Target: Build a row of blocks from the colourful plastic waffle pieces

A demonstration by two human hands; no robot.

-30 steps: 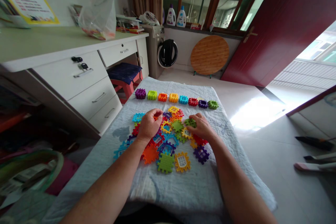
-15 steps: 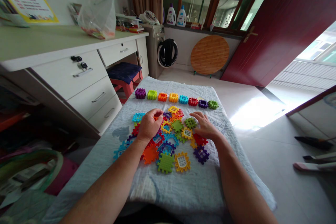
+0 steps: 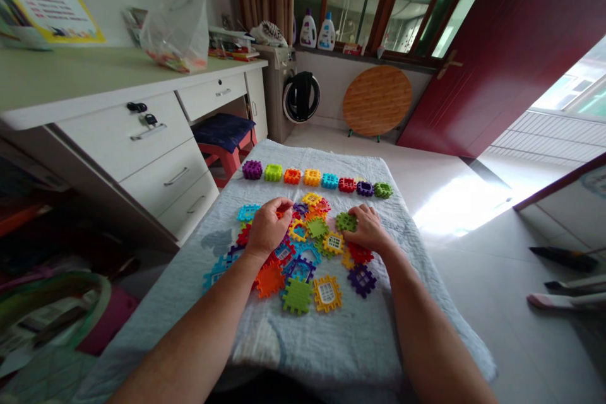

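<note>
Eight stacks (image 3: 312, 177) are lined up; many tiles (image 3: 269, 279) lie loose. Right hand (image 3: 370, 227) pinches a green tile (image 3: 346, 221); can't tell if left hand (image 3: 271, 226) holds any.

In the middle of the frame the left hand (image 3: 269, 227) hides its own fingertips and the tiles (image 3: 269, 279) beneath, so whether it holds one cannot be told. The right hand (image 3: 370, 228) covers one side of a green tile (image 3: 346, 221); its grip is unclear. The bottom edge cuts off both forearms (image 3: 199, 322). At upper left, a poster (image 3: 52, 3) leaves the frame, its writing too small to read; a bag's (image 3: 177, 31) contents blur.
</note>
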